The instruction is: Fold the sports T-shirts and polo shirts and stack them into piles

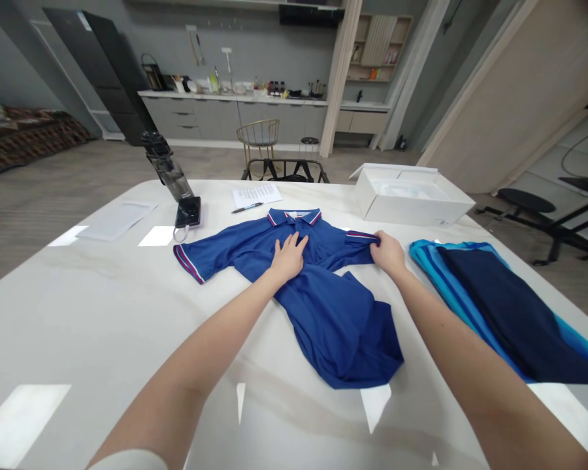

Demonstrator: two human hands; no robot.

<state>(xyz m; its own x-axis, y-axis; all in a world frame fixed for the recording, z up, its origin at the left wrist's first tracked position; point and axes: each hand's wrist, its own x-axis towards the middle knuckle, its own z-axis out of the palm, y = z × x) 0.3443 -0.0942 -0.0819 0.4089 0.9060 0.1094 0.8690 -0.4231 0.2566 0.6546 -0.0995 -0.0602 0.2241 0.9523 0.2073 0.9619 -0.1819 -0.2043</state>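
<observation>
A blue polo shirt [328, 320] lies face up on the white table [78, 326], with a red-and-white striped collar [294, 217] and sleeve cuffs. Its lower body is rumpled and folded unevenly toward me. My left hand [289, 256] rests flat on the shirt's chest, fingers spread, holding nothing. My right hand [387, 253] grips the end of the shirt's right-hand sleeve [360, 243]. A folded garment in navy and bright blue [494, 307] lies just to the right of my right hand.
An open white box [411, 199] stands beyond the shirt. Farther left are a water bottle [169, 166], a phone [188, 212], a sheet of paper [257, 194], a pen [247, 207] and a white document [117, 219]. A kitchen counter and chairs stand behind the table.
</observation>
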